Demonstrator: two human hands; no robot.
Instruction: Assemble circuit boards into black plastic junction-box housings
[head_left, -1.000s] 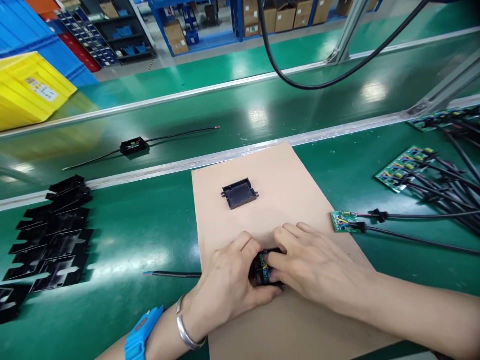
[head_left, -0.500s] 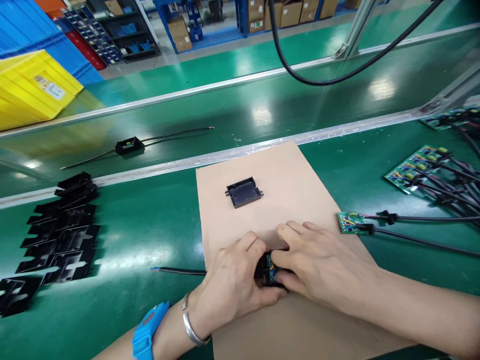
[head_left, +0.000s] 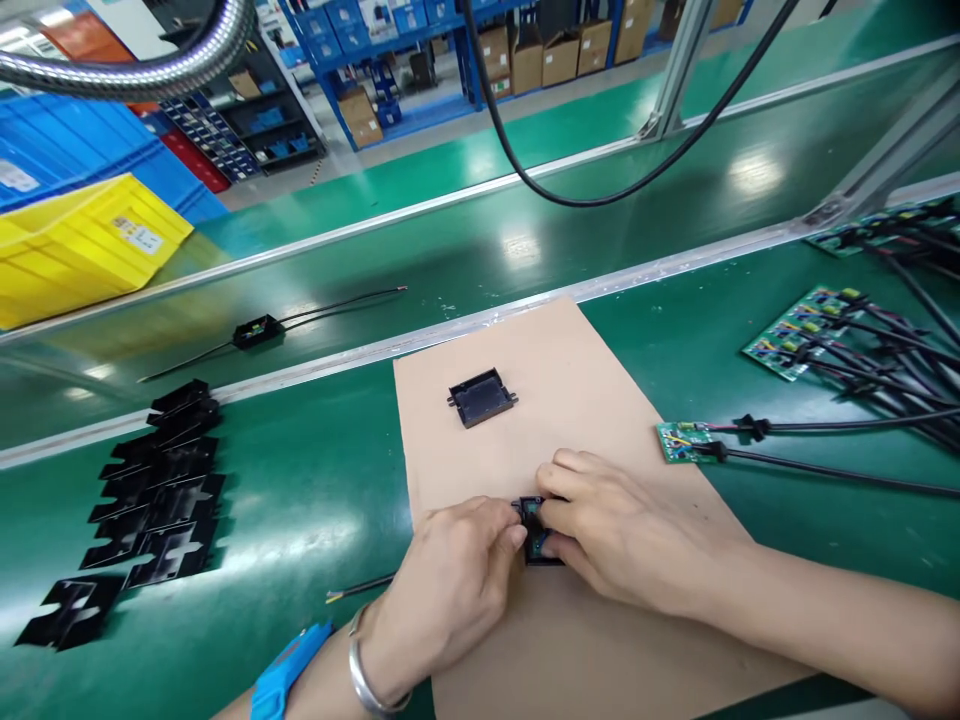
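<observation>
A small black plastic case (head_left: 543,560) with a green circuit board (head_left: 533,515) inside lies on the cardboard sheet (head_left: 517,335). My left hand (head_left: 457,570) is closed, thumb and fingertips pinching the case's left end. From under that hand a black cable (head_left: 364,588) with stripped coloured wire ends sticks out leftward. Over the right part of the case, my right hand (head_left: 615,525) has its thumb and fingers bent inward, gripping at the board; it hides much of the case. An open black case (head_left: 482,398) rests farther up the cardboard, apart from both hands.
Black plastic parts (head_left: 161,490) lie in rows at left. At right are a cabled circuit board (head_left: 684,441) and more boards (head_left: 802,330) with black cables. A wired case (head_left: 257,331) sits beyond the metal rail (head_left: 315,378). A yellow bin (head_left: 90,245) and hanging cable (head_left: 592,202) are farther back.
My left hand has drawn its thumb back from the case's near side to its left end, uncovering more of the case. My right hand stays on the board. The camera view has shifted.
</observation>
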